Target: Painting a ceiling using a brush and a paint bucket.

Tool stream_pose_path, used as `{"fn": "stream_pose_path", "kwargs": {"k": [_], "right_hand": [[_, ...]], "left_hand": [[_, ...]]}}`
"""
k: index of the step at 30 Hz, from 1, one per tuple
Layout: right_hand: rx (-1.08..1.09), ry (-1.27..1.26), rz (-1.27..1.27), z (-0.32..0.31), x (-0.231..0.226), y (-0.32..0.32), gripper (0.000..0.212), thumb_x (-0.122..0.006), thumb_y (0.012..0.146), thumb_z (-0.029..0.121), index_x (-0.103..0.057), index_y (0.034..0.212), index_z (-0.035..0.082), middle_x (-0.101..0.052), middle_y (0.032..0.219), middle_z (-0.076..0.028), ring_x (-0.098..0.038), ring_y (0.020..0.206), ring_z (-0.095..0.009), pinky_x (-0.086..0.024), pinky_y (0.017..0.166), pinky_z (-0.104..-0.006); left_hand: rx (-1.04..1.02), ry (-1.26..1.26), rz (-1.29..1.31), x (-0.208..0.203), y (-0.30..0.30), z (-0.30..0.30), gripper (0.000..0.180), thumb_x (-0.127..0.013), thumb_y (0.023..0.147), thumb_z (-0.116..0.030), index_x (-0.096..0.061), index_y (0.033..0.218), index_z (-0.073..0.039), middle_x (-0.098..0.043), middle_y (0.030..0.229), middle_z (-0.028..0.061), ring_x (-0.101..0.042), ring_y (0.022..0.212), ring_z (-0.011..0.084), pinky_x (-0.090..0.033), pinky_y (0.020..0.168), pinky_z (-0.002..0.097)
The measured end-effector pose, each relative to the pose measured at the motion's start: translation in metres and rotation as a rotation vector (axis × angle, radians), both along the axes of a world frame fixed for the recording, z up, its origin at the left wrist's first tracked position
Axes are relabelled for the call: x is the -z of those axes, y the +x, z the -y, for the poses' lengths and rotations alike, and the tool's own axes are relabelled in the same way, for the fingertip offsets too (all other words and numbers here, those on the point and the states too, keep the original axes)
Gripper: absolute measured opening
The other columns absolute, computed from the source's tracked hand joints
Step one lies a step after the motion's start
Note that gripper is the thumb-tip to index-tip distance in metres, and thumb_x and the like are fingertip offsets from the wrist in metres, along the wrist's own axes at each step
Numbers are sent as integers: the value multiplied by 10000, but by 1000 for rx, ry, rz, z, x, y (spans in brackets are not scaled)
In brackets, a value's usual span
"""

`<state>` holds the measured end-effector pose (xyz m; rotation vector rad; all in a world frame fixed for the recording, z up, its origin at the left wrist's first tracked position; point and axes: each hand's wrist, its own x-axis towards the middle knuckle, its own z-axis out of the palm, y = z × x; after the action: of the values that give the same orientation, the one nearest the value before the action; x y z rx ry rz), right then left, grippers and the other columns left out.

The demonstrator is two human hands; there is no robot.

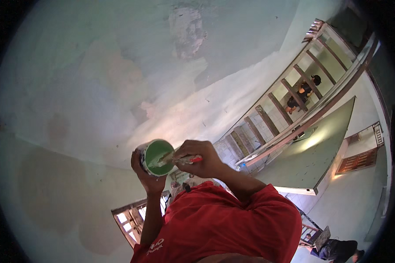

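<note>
Resting with its bristles inside the cup (158, 150), the brush (167, 158) is held by the right hand (202, 153), whose grip is closed on the handle near its red end. The cup is carried by the left hand (150, 180), with the grip wrapped around its outer side from the left and below; its round mouth is tilted toward the view.

Pale paint (158, 165) is seen low against the inner side, so loading or stirring is judged to be the step in hand; which of the two cannot be told. No bristle is set against the wall (92, 101). Coverage there is judged to be partial: a whitish band is spread across the middle, while darker stains and a rough, flaked patch (188, 33) are left exposed. Whether the band is fresh cannot be told.

The cup is smooth and green within, and its outside is streaked with dried drips. The bristles are clotted, and the handle is smeared with pale residue. The wall is matt and blotched in greys and dull greens. Soft folds are formed by the red shirt (224, 223) below.
</note>
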<state>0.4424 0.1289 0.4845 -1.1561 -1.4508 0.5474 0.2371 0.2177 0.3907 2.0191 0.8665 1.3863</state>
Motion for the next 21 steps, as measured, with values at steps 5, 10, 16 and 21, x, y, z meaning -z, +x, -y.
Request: {"fn": "stream_pose_path", "kwargs": {"k": [5,10,16,21], "right_hand": [[96,-171,-165,-3,35,-3,161,-775,854,82,-725,986,4,-730,911,-94,-700,885,-180,-553,734,-320],[21,-281,-831,-14,62,2,203,-697,957,211,-608,971,30,-640,874,-91,-691,770,-208,-588,694,-343],[-272,-272,-1136,-26,63,1,242,-687,859,-48,-548,1023,64,-626,910,-99,-675,793,-222,-560,692,-283],[-360,-313,-1278,-30,53,-14,235,-684,868,-30,-550,1033,71,-634,890,-88,-670,785,-196,-551,690,-257]], "left_hand": [[15,-118,75,6,2,3,1145,-967,604,-166,-290,1518,-31,-420,1446,147,-458,1338,300,-409,1123,447],[-143,-136,-94,9,-13,0,1147,-982,589,-260,-313,1498,-61,-450,1435,160,-481,1321,307,-416,1115,441],[-109,-252,55,-7,-20,-6,1093,-933,545,-184,-369,1473,-57,-472,1412,170,-463,1320,355,-387,1111,468],[-87,-313,182,-27,-23,2,1080,-928,548,-169,-368,1465,-63,-481,1393,157,-466,1318,342,-388,1110,463]]}}
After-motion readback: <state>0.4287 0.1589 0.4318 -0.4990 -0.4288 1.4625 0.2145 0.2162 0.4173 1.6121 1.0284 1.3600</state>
